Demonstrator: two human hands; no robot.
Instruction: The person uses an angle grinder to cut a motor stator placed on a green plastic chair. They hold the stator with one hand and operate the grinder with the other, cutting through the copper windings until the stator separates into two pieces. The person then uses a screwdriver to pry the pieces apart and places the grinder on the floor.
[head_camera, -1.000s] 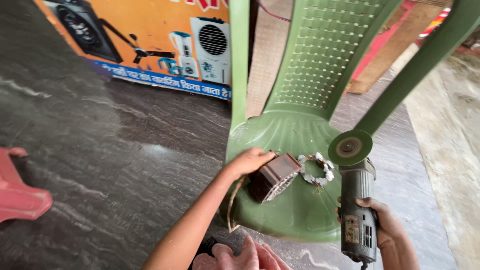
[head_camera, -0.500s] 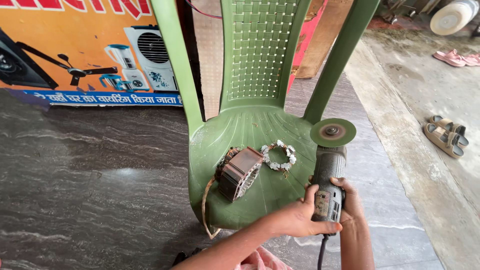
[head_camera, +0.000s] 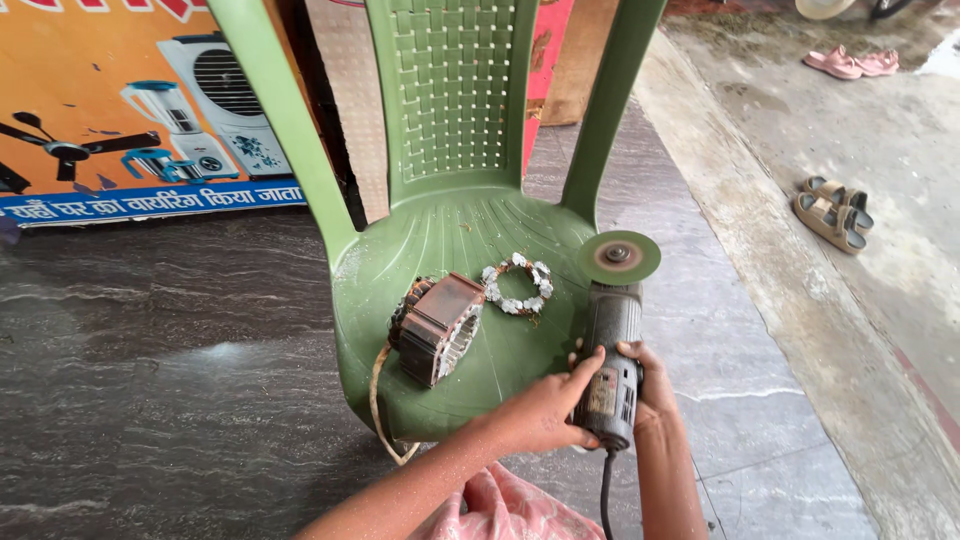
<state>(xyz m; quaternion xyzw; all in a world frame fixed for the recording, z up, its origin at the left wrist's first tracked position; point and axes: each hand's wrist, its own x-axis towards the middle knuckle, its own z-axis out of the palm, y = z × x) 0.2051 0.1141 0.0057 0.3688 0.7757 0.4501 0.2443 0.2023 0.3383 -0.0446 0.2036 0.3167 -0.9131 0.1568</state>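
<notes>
A grey angle grinder (head_camera: 610, 350) with a round disc (head_camera: 617, 256) rests at the right edge of a green plastic chair (head_camera: 450, 230). My left hand (head_camera: 545, 408) grips the grinder's rear body from the left. My right hand (head_camera: 650, 385) holds it from the right. On the seat lies a brown motor stator (head_camera: 437, 328) with copper windings and a trailing cord (head_camera: 380, 410). A small ring of white and brown pieces (head_camera: 518, 284) lies beside the stator, just left of the disc.
An orange and blue poster (head_camera: 130, 120) leans behind the chair at left. Dark stone floor (head_camera: 170, 380) surrounds the chair. Tan sandals (head_camera: 832, 212) and pink sandals (head_camera: 850, 62) lie on concrete ground at right. Pink cloth (head_camera: 500, 510) shows at the bottom.
My left hand let go of the stator and moved right onto the grinder's body. The view shifted so the chair sits more centred.
</notes>
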